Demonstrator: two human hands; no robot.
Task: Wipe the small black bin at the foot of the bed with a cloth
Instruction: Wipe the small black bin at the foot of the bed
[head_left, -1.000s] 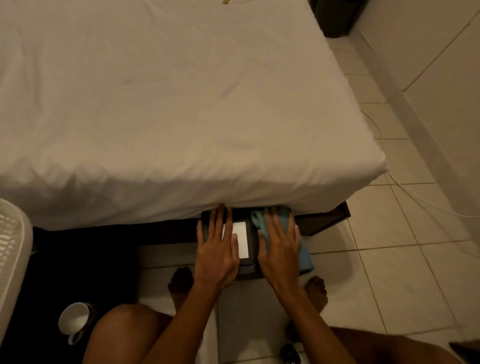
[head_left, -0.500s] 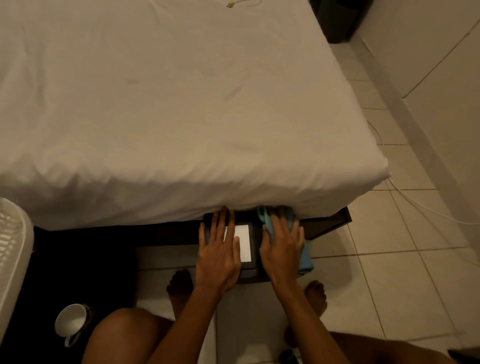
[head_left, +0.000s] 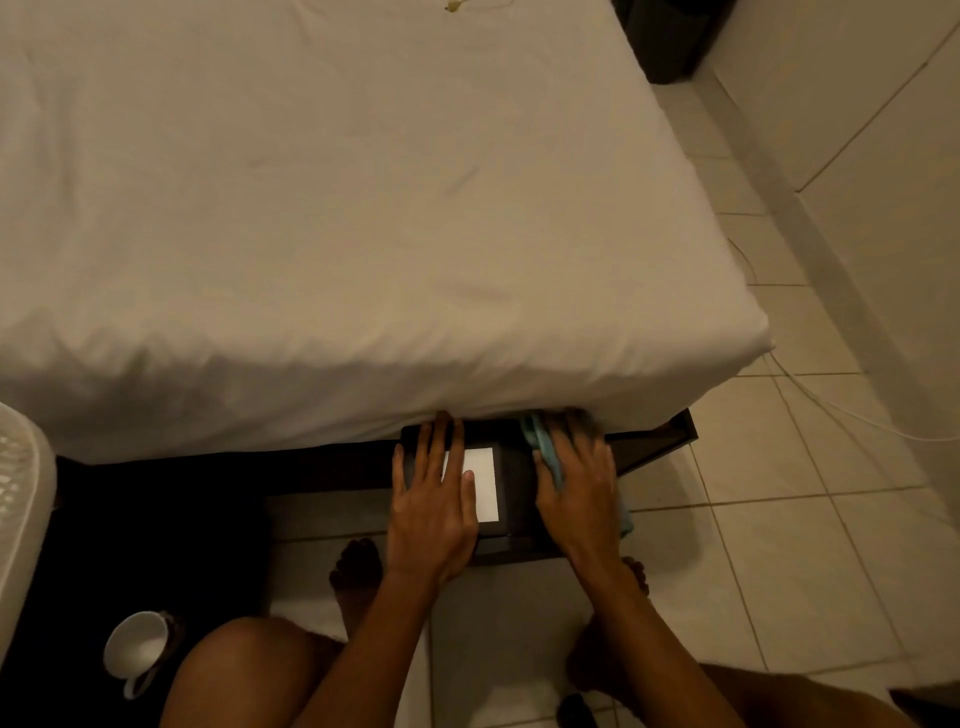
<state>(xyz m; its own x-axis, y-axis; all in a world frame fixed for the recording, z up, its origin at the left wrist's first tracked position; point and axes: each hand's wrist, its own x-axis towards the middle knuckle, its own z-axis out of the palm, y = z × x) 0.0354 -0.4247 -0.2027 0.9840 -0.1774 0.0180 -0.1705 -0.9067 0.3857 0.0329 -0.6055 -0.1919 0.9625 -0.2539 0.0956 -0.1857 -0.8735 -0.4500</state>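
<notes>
A small black bin (head_left: 515, 493) with a white label (head_left: 485, 483) stands on the floor tiles against the foot of the bed (head_left: 337, 234), its far edge tucked under the mattress overhang. My left hand (head_left: 434, 506) lies flat on the bin's left side, fingers spread, partly over the label. My right hand (head_left: 579, 491) presses a light blue cloth (head_left: 545, 449) against the bin's right side; the cloth sticks out above and below the hand. The fingertips of my right hand are blurred at the mattress edge.
A white cup (head_left: 137, 649) lies on a dark mat (head_left: 130, 545) at lower left, beside a white plastic basket (head_left: 21, 519). A white cable (head_left: 852, 410) runs over the tiles on the right, near the wall. My bare knees and feet are below the bin.
My right hand with the cloth has slid up the bin's right side toward the mattress edge. My left hand has stayed in place on the bin.
</notes>
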